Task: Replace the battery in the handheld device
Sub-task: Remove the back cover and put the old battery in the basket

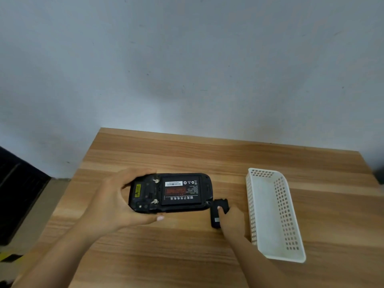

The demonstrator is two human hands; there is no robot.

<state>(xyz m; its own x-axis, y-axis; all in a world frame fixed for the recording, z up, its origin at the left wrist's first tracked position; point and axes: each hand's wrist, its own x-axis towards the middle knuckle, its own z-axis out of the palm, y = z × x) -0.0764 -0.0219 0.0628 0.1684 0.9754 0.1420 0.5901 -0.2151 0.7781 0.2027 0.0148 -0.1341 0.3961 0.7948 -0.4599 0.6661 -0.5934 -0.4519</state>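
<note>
right hand (230, 220): near the desk's near-right area, fingers curled down onto a small black piece (219, 213) lying flat on the desk (187, 256); thumb on its top face; closed around it or only pressing, cannot tell.
small black piece: looks like the back cover or a spare pack, cannot tell which; just beside the device's right end, not clearly touching it.
left hand (112, 201): wrapped around the left end of the handheld device (170, 193), thumb under the near edge, fingers over the far edge; firm hold, device lifted off or just over the desk, back side up.
handheld device: mid-desk, long axis left to right, cover off.
battery (181, 191): seated in the open bay, label and barcode up.
handling guess: device rigid, chunky plastic, moderate weight, one-hand hold looks enough; battery stiff, flat, smooth, likely slippery; lift it by an end edge, not the label face; two small metal latches left of the bay look delicate.
white basket (274, 215): right side of desk, perforated walls, looks empty, just right of the right hand.
open room: bare wood between device and far edge, and along the near edge; left desk edge close to the left forearm; basket wall limits rightward moves.
wall (187, 69): behind the far edge.
</note>
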